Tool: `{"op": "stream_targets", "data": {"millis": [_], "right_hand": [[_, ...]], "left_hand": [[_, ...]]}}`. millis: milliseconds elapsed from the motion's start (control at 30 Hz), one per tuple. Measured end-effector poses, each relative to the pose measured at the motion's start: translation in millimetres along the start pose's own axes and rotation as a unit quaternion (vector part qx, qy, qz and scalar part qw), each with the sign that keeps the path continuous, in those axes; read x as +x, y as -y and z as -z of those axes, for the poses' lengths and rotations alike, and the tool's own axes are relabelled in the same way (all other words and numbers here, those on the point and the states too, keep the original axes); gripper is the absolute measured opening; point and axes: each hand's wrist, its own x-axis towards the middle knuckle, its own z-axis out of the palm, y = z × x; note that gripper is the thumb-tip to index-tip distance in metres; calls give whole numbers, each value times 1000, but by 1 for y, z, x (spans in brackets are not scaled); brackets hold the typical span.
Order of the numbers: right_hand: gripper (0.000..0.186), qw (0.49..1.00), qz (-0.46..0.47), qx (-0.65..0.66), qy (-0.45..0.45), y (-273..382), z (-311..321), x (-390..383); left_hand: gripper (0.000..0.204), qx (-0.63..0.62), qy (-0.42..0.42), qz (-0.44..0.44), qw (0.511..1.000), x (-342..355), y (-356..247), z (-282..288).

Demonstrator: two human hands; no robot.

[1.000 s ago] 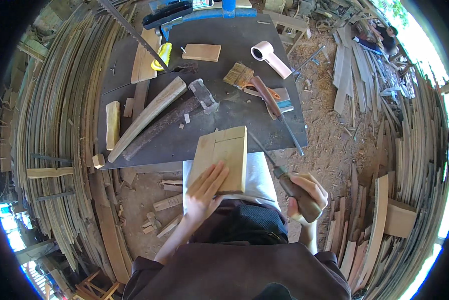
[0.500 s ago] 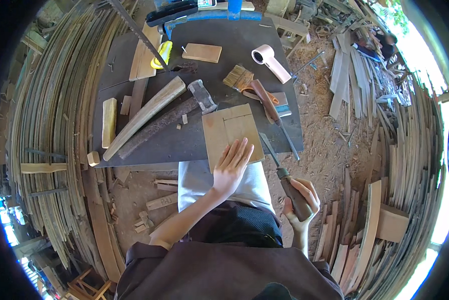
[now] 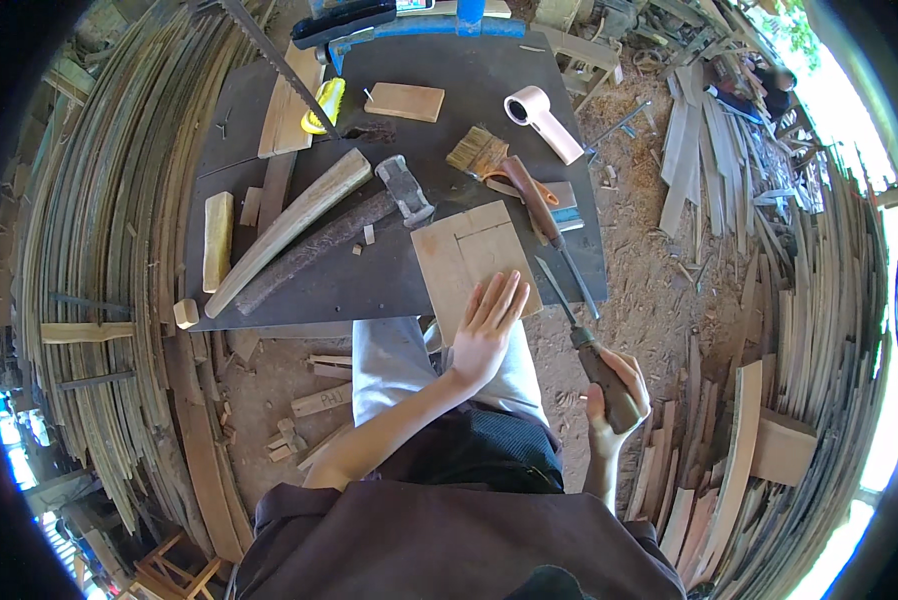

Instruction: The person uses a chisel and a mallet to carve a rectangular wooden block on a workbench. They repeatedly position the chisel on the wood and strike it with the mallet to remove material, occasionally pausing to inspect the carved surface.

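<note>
A square wooden board (image 3: 451, 258) with pencil lines marked on it lies at the near edge of the dark table, its near end overhanging. My left hand (image 3: 487, 325) rests flat on that board, fingers stretched out. To the right, my right hand (image 3: 624, 392) grips the wooden handle of a chisel (image 3: 602, 372), whose blade points up and left beside the board, apart from it. Another chisel (image 3: 535, 200) lies just beyond, across a blue-and-grey block. Close to the board's far left corner is a hammer (image 3: 403, 190) with a rough wooden handle.
On the table (image 3: 314, 300) are a paintbrush (image 3: 477, 153), a pink handheld device (image 3: 543, 122), a small plank (image 3: 405, 102), a long wooden bar (image 3: 294, 230) and a saw blade (image 3: 279, 65). Stacked timber strips (image 3: 99, 240) stand left, more lumber (image 3: 819, 320) right.
The board has slid slightly right and turned a little counterclockwise under my left hand, which moved with it. My right hand and its chisel have shifted slightly right.
</note>
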Motion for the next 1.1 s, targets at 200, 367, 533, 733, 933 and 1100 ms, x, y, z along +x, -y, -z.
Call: {"op": "stream_targets", "data": {"millis": [200,367,533,733,933,1100], "right_hand": [[40,1000,-9,2,3,-7,5,0],[40,997,33,-17,73,-6,3,4],[39,991,73,-33,108,-8,-6,2],[37,985,81,-14,154,-22,-13,-13],[36,988,36,-82,129,-28,-11,-26],[39,982,-29,-115,149,-29,-4,-39]], "left_hand": [[63,-5,19,15,1000,5,-8,-18],[64,-34,48,-8,998,2,-2,-18],[55,-201,26,15,979,-11,9,13],[43,-210,-85,120,966,-27,36,39],[45,-127,-107,151,975,15,45,31],[55,-18,-66,189,980,35,43,1]]}}
